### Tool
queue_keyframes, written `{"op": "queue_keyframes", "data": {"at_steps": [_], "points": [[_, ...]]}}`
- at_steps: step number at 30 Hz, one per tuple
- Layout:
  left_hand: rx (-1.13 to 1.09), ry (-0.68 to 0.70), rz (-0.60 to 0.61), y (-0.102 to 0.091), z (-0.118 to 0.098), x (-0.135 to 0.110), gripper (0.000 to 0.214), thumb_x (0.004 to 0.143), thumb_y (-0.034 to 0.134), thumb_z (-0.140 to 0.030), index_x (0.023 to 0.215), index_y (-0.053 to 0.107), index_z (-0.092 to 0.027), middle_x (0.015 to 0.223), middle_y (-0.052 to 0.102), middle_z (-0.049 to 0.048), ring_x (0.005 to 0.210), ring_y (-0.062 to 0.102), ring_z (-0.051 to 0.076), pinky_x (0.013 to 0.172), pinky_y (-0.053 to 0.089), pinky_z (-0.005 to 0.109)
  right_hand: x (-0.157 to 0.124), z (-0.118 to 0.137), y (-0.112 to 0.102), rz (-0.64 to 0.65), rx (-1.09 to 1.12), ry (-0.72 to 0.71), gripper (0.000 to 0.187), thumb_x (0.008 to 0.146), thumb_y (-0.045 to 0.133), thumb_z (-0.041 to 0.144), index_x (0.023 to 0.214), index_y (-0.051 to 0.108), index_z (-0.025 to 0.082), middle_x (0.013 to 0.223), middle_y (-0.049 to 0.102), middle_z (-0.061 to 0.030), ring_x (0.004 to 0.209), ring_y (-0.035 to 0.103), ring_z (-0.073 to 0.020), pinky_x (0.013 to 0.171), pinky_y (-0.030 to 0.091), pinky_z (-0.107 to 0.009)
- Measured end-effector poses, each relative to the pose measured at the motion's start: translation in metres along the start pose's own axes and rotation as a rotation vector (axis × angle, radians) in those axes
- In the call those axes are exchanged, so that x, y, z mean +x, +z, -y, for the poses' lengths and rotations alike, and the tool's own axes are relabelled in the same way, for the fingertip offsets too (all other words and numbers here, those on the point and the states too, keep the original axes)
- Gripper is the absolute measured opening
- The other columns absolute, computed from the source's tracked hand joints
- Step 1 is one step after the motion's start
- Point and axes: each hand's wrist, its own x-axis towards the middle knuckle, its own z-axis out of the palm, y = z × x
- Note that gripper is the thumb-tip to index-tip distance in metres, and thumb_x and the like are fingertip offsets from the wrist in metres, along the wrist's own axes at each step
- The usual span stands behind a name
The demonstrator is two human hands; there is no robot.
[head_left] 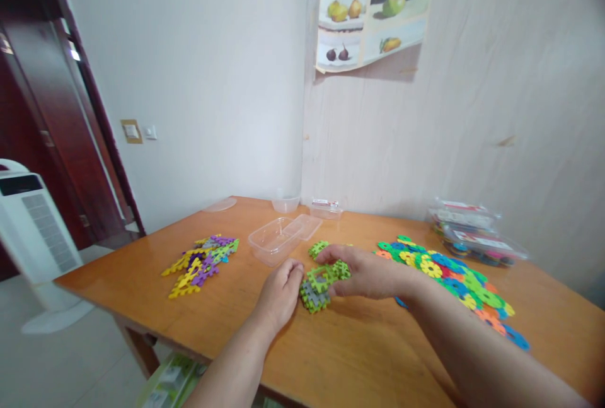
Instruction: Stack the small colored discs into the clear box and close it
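In front of me on the table is a small cluster of lime-green and grey toothed interlocking building pieces (316,291). My left hand (281,291) is closed at the cluster's left side, its fingertips pressed together; what they pinch is hidden. Over the right side of the cluster curves my right hand (363,272), thumb and fingers apart, with green pieces (340,269) showing in the gap between them. Its thumb tip is close to the cluster; I cannot tell whether it touches. Another green piece (318,248) lies just behind.
Yellow, purple and green toothed pieces (203,266) are heaped on the left. Colourful flower-shaped discs (454,275) spread on the right, before stacked clear boxes (482,238). An open clear plastic container (271,244) stands behind my hands; a clear bowl (285,203) is at the back.
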Motion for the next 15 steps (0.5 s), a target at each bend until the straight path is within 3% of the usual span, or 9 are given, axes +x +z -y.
{"op": "queue_keyframes", "data": {"at_steps": [7,15], "points": [[-0.003,0.01,-0.004,-0.001,-0.003,-0.001,0.029,0.092,0.039,-0.04,0.088,0.06,-0.022,0.084,0.066,0.0003,0.082,0.059,0.016,0.074,0.042,0.024,-0.001,0.006,0.014,0.062,-0.195,-0.114,0.065,0.068,0.074,0.037,0.129,0.056,0.027,0.129,0.059,-0.0053,0.115,0.054,-0.0259,0.099,0.04,-0.037],[-0.021,0.014,-0.006,-0.001,-0.001,0.0,0.027,0.091,0.041,-0.038,0.089,0.061,-0.021,0.084,0.067,0.0,0.082,0.06,0.016,0.074,0.043,0.024,0.004,0.012,0.026,0.019,-0.218,-0.112,0.048,0.07,0.067,0.026,0.117,0.063,0.026,0.113,0.065,-0.0041,0.101,0.06,-0.0233,0.09,0.044,-0.032]]}}
